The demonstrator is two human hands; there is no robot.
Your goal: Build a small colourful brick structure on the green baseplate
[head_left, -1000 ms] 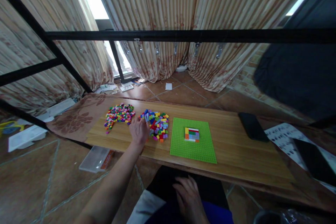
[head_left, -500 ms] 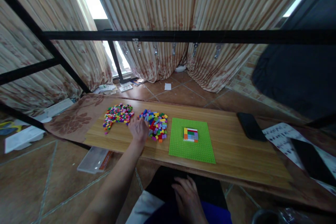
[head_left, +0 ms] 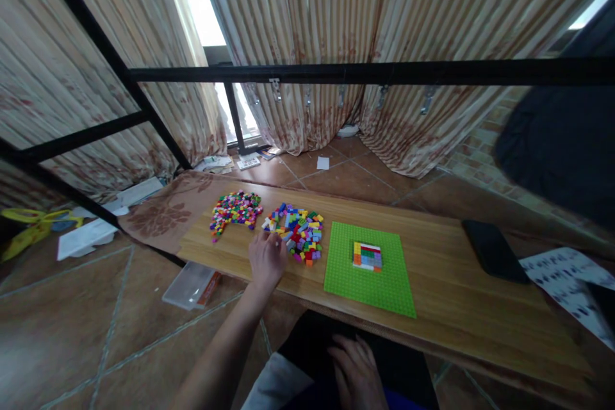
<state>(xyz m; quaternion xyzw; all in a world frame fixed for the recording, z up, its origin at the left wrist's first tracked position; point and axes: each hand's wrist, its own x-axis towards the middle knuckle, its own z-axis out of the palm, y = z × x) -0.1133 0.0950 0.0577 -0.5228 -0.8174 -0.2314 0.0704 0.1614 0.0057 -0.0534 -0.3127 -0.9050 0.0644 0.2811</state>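
Where the small bright bits [head_left: 234, 210] end on the wooden counter [head_left: 446, 269], my left hand [head_left: 267, 259] is by the brick pile [head_left: 302, 230], its grip curled; I cannot tell what it holds. Right of that, bricks [head_left: 367, 256] sit on the green board [head_left: 369, 295]. My right hand [head_left: 356, 368] rests on the lap, fingers loosely bent, grip seemingly bare.

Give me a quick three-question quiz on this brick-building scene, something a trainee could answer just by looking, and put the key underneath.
1. Multiple choice: which is nearest the left hand?
a) the printed sheet
b) the pile of larger bricks
c) the black phone-like slab

2. Fill in the blank: the small brick build sits on a baseplate whose colour is ____.

3. True or false: the right hand is touching the baseplate.

Key: 1 b; 2 green; 3 false
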